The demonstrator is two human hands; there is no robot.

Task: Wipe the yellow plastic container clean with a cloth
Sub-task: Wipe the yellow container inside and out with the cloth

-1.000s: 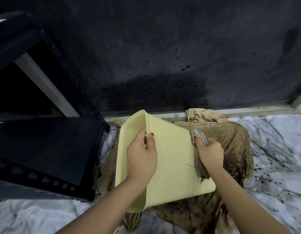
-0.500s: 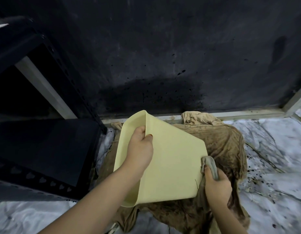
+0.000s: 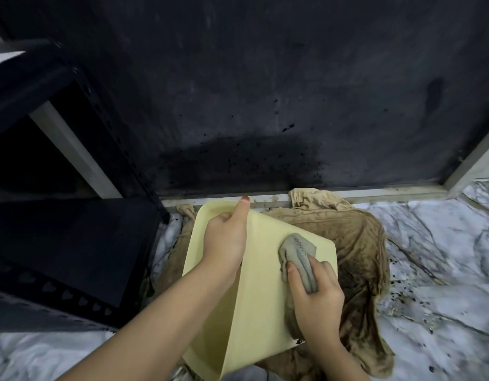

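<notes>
Two hands busy: left hand (image 3: 224, 240) grips yellow container (image 3: 261, 306) rim, tilted over brown rag (image 3: 356, 251); right hand (image 3: 316, 295) clutches grey cloth (image 3: 298, 257) vs outer wall, unwiped face lying near-left of fingers.

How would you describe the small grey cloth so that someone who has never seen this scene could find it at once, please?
Start at the pale yellow container held tilted over the marble-patterned floor. The right hand presses a bunched cloth against its outer face. It is grey and small, unlike the big, stained tan cloth spread on the floor underneath.
</notes>
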